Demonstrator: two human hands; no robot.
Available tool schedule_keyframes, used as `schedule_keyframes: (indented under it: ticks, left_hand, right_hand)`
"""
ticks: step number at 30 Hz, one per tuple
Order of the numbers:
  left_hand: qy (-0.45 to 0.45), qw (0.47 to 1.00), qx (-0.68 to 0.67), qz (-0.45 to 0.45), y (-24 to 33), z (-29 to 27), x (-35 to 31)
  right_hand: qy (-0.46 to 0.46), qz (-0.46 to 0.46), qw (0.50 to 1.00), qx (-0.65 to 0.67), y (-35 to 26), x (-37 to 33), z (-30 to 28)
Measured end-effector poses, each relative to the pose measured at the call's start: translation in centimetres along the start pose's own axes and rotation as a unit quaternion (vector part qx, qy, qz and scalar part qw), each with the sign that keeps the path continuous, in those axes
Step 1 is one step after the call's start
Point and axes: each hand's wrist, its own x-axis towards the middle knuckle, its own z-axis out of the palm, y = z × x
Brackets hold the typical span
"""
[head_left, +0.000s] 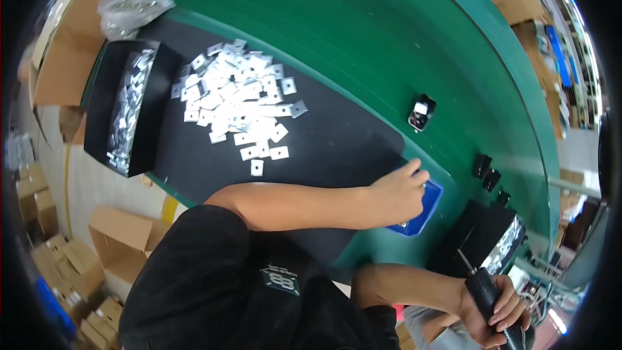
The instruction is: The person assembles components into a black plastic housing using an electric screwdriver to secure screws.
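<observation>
The front of my black shirt (201, 279) lies nearest the camera, with a light printed patch (282, 282) on the chest. My bare left forearm stretches across it, over the edge of the black mat (324, 136), and my left hand (402, 196) reaches into a blue tray (433, 202) that holds some small shiny parts. My fingers are bent over the tray, but the back of the hand blocks the view, so I cannot tell whether they have closed on anything.

My right hand (499, 308) is wrapped around a black screwdriver-like tool (483, 288), out to my right, its thin metal bit pointing up and to the left. Just beyond that hand is a black box (457, 233) with bright metal pieces in it, and a few small black objects (481, 165) sit past it on the green table (350, 26).

Farther up from the tray, on the green surface, is a small black case (422, 112) with light things inside. On the mat to my left lies a loose heap of silver square plates (233, 97), many with a dark hole in the middle. Beside them stands a black bin (107, 110) of shiny pieces, a clear plastic bag (133, 10) above it. An open cardboard box (123, 233) is at my far left.
</observation>
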Motion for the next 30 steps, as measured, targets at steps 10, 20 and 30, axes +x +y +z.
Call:
schedule_keyframes:
  ticks: [10, 20, 30]
  left_hand:
    - [0.106, 0.97, -0.218, 0.029, -0.3, -1.4, -1.0]
    - [-0.011, 0.679, -0.733, -0.021, -2.8, -4.6, 0.2]
    - [-0.04, 0.561, -0.823, -0.078, -1.2, -4.4, 0.4]
  right_hand:
    - [-0.09, 0.031, 0.99, -0.107, 1.7, -1.7, 3.1]
    - [0.044, -0.096, 0.986, -0.13, 2.2, -3.0, 6.0]
    - [0.071, -0.107, 0.99, -0.054, 0.9, -3.0, 5.2]
